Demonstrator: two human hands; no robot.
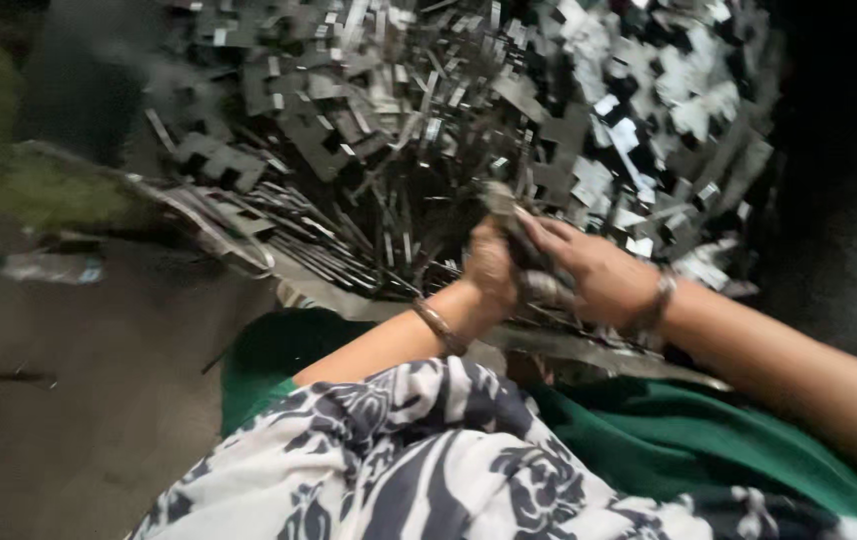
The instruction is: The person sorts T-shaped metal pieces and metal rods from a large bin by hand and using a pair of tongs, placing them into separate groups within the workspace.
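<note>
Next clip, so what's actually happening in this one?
A person sits on the floor in front of a big heap of flat stamped metal pieces. Both hands meet just at the heap's near edge: the left hand and the right hand together grip a small bunch of dark metal pieces, though blur hides exactly how many. Each wrist wears a bangle. A patterned cloth over green fabric covers the lap.
</note>
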